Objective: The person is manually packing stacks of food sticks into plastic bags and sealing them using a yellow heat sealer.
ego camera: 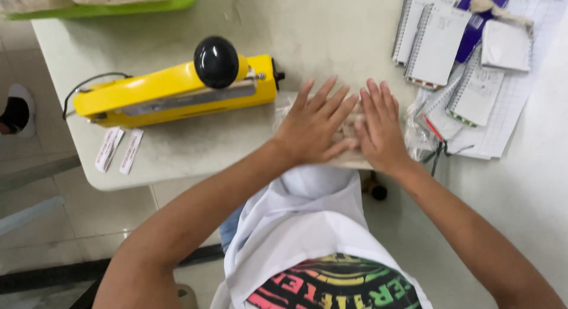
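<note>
Yellow metal dominates the left half of the pale, dusty table [177, 161]: a long yellow heat sealer with a round black knob [183, 87] lies lengthwise, its press arm down and its black cord looping off the far-left end — parked close enough to be reached without a stretch. Just near of it, by the table's left edge, two small white paper strips [118, 150] lie side by side.

To the right of the sealer, both hands lie flat on a clear plastic bag with pale contents [349, 131] at the near edge of the table. The left hand [313, 128] is spread wide, fingers splayed and palm down, gripping nothing; the right hand [381, 128] lies beside it, fingers straight and together, likewise unclenched. Pressed flat like this, the palms look to be smoothing the bag — I judge they are flattening it or pushing air out rather than holding it.

Further right, a scatter of white spiral notebooks and ruled sheets [461, 66] sits well clear of the hands, a purple packet [476, 25] on top at the far end.
</note>
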